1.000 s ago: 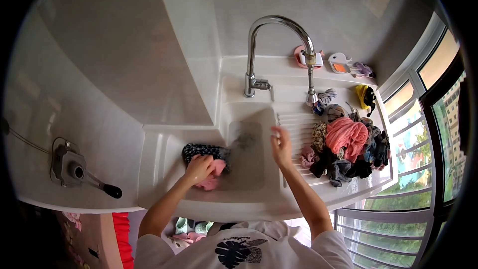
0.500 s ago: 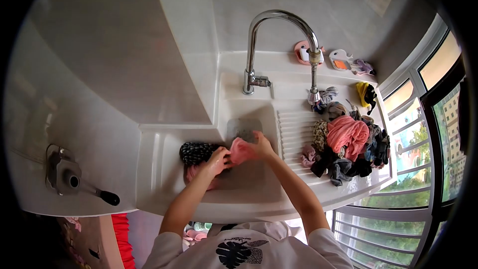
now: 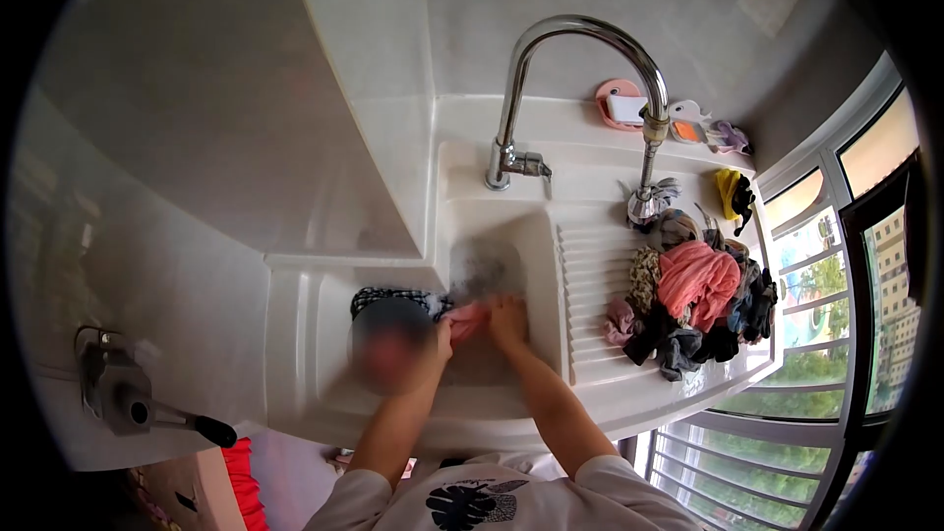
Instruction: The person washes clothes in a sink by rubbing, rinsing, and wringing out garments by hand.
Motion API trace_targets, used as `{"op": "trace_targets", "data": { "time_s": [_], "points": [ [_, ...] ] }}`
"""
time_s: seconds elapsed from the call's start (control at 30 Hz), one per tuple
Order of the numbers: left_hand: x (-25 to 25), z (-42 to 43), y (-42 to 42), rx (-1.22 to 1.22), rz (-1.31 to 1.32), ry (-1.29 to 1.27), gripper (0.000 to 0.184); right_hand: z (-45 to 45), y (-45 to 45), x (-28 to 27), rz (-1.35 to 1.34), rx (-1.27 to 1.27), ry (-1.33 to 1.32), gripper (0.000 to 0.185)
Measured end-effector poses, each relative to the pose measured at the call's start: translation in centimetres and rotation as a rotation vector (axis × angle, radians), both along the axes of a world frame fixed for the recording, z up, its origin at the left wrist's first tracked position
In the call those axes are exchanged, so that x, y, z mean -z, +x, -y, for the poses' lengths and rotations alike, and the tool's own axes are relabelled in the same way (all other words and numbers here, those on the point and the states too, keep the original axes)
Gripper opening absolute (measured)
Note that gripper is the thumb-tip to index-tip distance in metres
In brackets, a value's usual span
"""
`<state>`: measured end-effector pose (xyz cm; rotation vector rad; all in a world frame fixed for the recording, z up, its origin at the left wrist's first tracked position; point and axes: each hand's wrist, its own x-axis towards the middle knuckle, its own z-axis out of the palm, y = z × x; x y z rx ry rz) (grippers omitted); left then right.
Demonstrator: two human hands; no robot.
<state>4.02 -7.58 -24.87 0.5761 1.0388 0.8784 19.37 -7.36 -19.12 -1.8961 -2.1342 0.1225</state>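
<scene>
A wet pink cloth (image 3: 466,323) is stretched low in the sink basin (image 3: 539,236), one hand at each end. My left hand (image 3: 442,342) grips its left end, fingers closed. On the right end, my right hand (image 3: 506,322) is closed too, close to the cloudy water (image 3: 480,270). A black-and-white patterned cloth (image 3: 379,297) lies just left of my left hand. A round blurred patch covers much of what lies in the left part of the sink, so I cannot make it out.
Heaped garments (image 3: 698,280) cover the ribbed washboard (image 3: 595,334) at right. A chrome faucet (image 3: 506,152) arches over the sink. Soap dishes (image 3: 618,106) and a yellow-and-black cloth (image 3: 733,194) are at the back right. A lever device (image 3: 128,403) stands at far left.
Both hands have moved down and closer to the basin floor with the pink cloth. The view has shifted slightly. A blurred patch now covers the left part of the sink.
</scene>
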Motion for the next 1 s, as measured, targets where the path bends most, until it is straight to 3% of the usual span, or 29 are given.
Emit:
{"op": "trace_targets", "data": {
  "time_s": [0.03,0.07,0.13,0.17,0.23,0.27,0.33,0.37,0.43,0.47,0.5,0.53,0.6,0.67,0.77,0.8,0.87,0.93,1.0],
  "points": [
    [0.1,-0.1,-0.1,-0.034,0.171,0.042,0.043,0.2,-0.5,-0.2,0.075,0.145,0.139,0.036],
    [0.3,-0.3,-0.2,-0.034,0.171,0.04,0.043,0.3,-0.4,-0.5,0.075,0.145,0.138,0.036],
    [-0.6,-0.9,-0.2,-0.131,0.375,-0.104,0.043,0.6,0.3,-0.7,-0.055,-0.287,0.019,0.043],
    [-1.2,-1.0,-0.2,-0.132,0.375,-0.104,0.043,0.5,0.2,-0.9,-0.054,-0.288,0.019,0.043],
    [-5.5,-0.9,0.4,-0.334,0.483,-0.364,0.039,0.2,-1.5,-4.4,-0.204,0.01,-0.345,0.044],
    [-6.1,-1.2,0.9,-0.335,0.486,-0.363,0.039,0.0,-2.4,-3.9,-0.201,0.008,-0.344,0.044],
    [-6.0,-1.3,1.6,-0.464,0.192,-0.538,0.036,-0.2,-4.5,-3.9,-0.788,0.235,-0.442,0.045],
    [-5.7,-1.4,1.1,-0.46,0.195,-0.536,0.036,0.3,-4.7,-4.8,-0.759,0.217,-0.502,0.044],
    [-1.3,-0.3,-0.2,-0.135,0.486,0.003,0.033,2.1,-5.6,-9.1,-0.764,0.134,-0.431,0.04],
    [0.9,0.0,0.4,-0.15,0.28,0.147,0.03,2.8,-6.1,-11.6,-0.769,0.099,-0.435,0.04],
    [2.7,0.2,1.0,-0.176,0.054,0.269,0.027,3.2,-6.6,-14.0,-0.718,0.059,-0.382,0.026],
    [4.4,-0.2,1.5,-0.146,0.228,0.27,0.027,2.8,-6.7,-13.7,-0.718,0.059,-0.381,0.026],
    [4.7,-1.0,1.9,-0.078,0.571,0.267,0.026,1.9,-6.9,-12.5,-0.564,0.058,-0.102,0.023],
    [3.5,-1.3,1.3,-0.047,0.741,0.256,0.025,0.1,-6.5,-11.8,-0.604,0.045,-0.079,0.02],
    [-5.3,-2.7,-1.0,0.24,0.909,-0.226,0.024,-2.5,-5.1,-8.8,-0.525,0.176,-0.011,0.021],
    [-6.6,-2.4,-0.5,0.24,0.907,-0.223,0.024,-3.3,-4.0,-4.9,-0.646,0.188,-0.008,0.023],
    [-8.0,-1.6,0.8,-0.145,0.207,-0.407,0.023,-2.7,-2.4,-2.7,-0.369,0.144,-0.029,0.023],
    [-5.1,-1.4,-0.1,-0.108,0.247,-0.358,0.018,-0.6,-2.1,-1.5,-0.277,0.151,0.094,0.024],
    [-3.8,-0.9,-0.8,-0.092,0.092,-0.356,0.003,0.1,-1.0,-0.6,-0.186,0.147,0.223,0.027]
  ]
}}
